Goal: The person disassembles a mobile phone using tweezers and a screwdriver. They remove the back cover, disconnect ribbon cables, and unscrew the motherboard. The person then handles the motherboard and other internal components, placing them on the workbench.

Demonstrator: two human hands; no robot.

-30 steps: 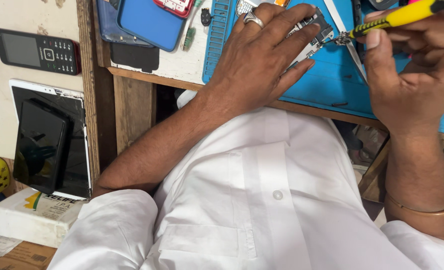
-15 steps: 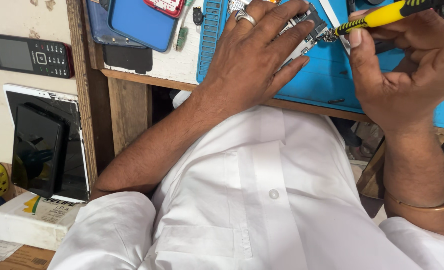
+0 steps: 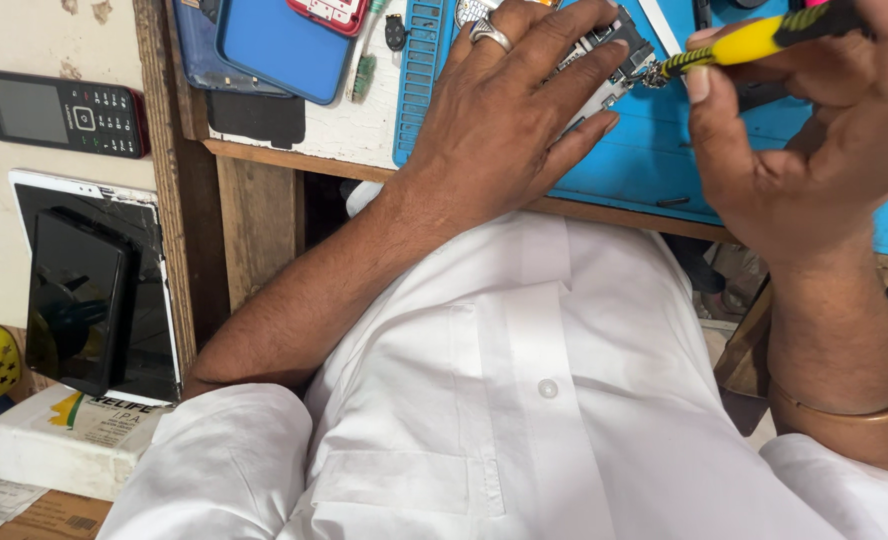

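Note:
My left hand [image 3: 509,110], with a ring on one finger, lies flat over an opened phone [image 3: 619,60] and presses it onto a blue work mat [image 3: 644,160]. Only the phone's right end shows past the fingers, with bare metal parts. My right hand [image 3: 814,140] grips a yellow and black screwdriver [image 3: 744,45] whose tip touches that exposed end. A bangle sits on the right wrist. My white shirt fills the lower view.
A wooden bench edge [image 3: 284,160] runs under the mat. On the bench lie a blue phone case [image 3: 279,40] and a red phone [image 3: 339,12]. To the left are a black keypad phone [image 3: 64,112], a cracked tablet [image 3: 154,270], a black smartphone [image 3: 76,300] and a white box [image 3: 64,440].
My right hand has slid left with the screwdriver, bringing its tip closer against the phone. The view has shifted slightly. My left hand stays pressed on the phone.

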